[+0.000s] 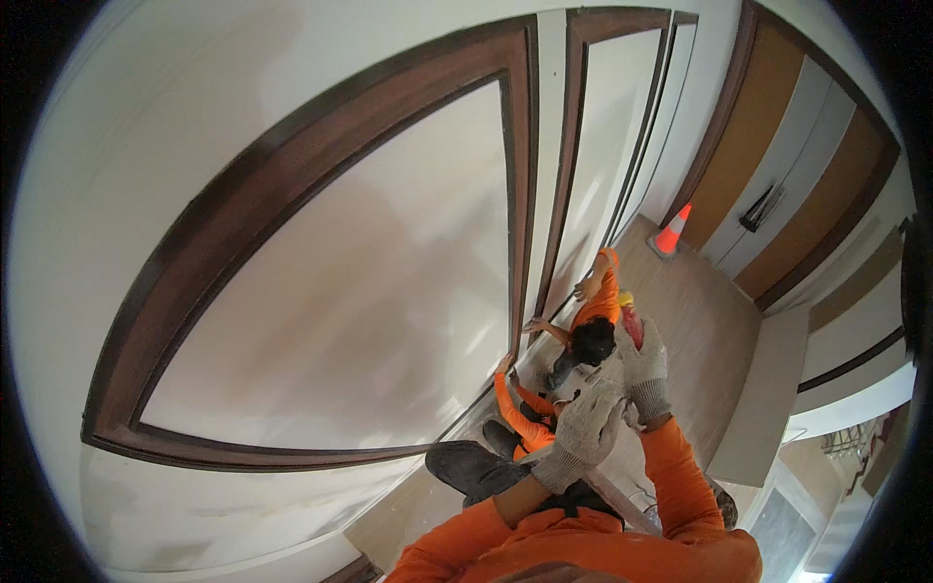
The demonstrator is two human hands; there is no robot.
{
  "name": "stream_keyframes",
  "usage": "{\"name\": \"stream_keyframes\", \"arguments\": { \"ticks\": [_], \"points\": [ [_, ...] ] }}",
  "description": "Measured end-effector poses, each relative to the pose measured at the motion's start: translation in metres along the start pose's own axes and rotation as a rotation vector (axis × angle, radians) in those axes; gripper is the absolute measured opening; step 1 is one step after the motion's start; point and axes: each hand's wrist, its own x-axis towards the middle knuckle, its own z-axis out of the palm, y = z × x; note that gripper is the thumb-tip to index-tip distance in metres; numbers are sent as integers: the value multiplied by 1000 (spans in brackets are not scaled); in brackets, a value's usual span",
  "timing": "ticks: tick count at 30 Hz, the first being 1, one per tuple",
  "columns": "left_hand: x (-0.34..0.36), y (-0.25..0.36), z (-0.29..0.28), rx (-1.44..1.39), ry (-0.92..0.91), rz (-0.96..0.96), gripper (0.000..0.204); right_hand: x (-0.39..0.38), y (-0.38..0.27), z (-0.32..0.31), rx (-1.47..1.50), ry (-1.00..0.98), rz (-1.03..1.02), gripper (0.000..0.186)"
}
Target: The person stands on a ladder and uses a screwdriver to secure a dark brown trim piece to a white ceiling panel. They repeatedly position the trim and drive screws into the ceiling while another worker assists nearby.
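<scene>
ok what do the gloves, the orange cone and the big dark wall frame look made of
Gloves: knitted fabric, matte, perhaps cotton, going by the ribbed cuffs. Cone: smooth, probably plastic, judging by its even, bright colour. Wall frame: wood or a lookalike, low sheen, judging by its streaky brown surface.

your view moderately lit, soft shadow on the white, brown-framed wall panel (340, 291), glare streaks at its lower right, fisheye-bowed edges

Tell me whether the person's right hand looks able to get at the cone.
Probably not: the orange-and-white cone stands on the floor well beyond the right hand, near the doors, and that gloved hand appears occupied with a red object.
</scene>
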Motion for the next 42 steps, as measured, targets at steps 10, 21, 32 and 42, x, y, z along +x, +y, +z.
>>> {"name": "stream_keyframes", "arguments": {
  "ticks": [10,21,32,42],
  "points": [
    [-4,21,-1,10,5,28,21,-51,96,-6,37,129,286,34],
    [13,3,-13,16,-44,120,19,-55,92,6,-278,193,263,44],
    [363,-32,-217,1164,-222,584,33,-77,105,13,-297,390,164,48],
    [461,-61,-220,1254,-456,734,34,-64,136,12,-289,360,312,50]
  ]
}}
